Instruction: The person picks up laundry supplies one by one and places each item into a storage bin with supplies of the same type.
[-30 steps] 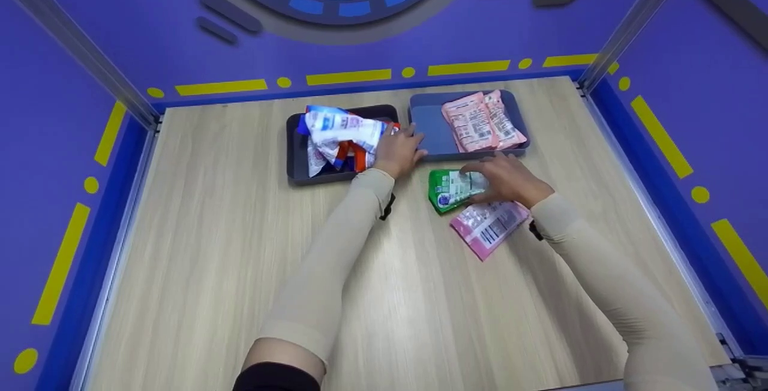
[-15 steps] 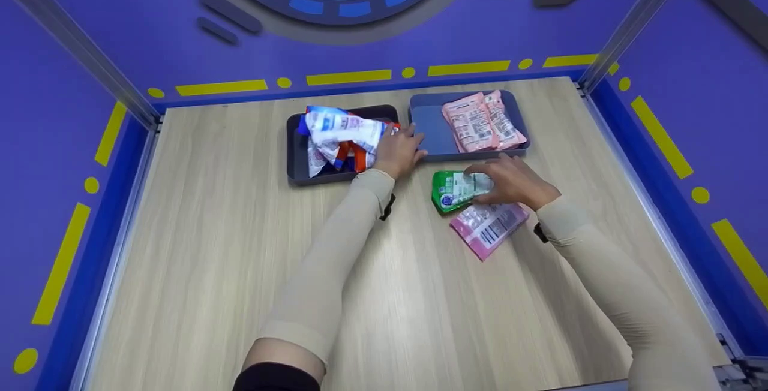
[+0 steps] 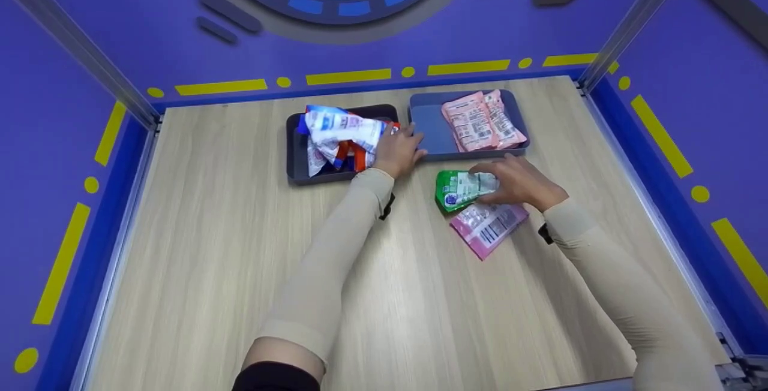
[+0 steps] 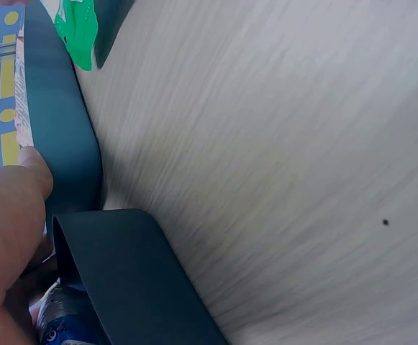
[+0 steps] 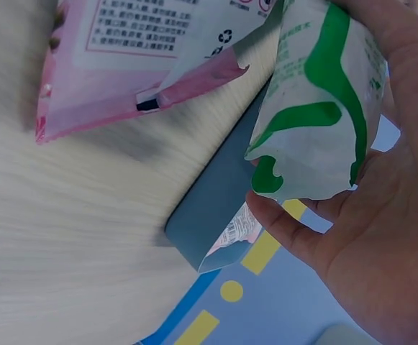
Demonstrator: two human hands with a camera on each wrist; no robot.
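In the head view, my right hand (image 3: 521, 182) pinches the end of a green-and-white soft packet (image 3: 459, 189) between thumb and fingers, in front of the blue-grey tray (image 3: 427, 121). The right wrist view shows the packet (image 5: 316, 108) upright-looking, its crimped end by the thumb. A pink-and-white flat packet (image 3: 489, 235) lies on the table just under and beside it. My left hand (image 3: 397, 151) rests across the adjoining sides of the black tray (image 3: 324, 180) and the blue-grey one. Its thumb touches the blue-grey rim in the left wrist view; the other fingers are partly hidden.
White, blue and orange packets (image 3: 342, 130) are heaped in the black tray, rising above its rim. Pale pink packets (image 3: 474, 121) lie in the right part of the blue-grey tray. Purple-blue panels (image 3: 336, 49) enclose the wooden table (image 3: 240, 259) at back and sides.
My right hand has shifted slightly to the right and toward me, drawing the green-and-white packet along. The left hand, trays and pink packet have stayed put.
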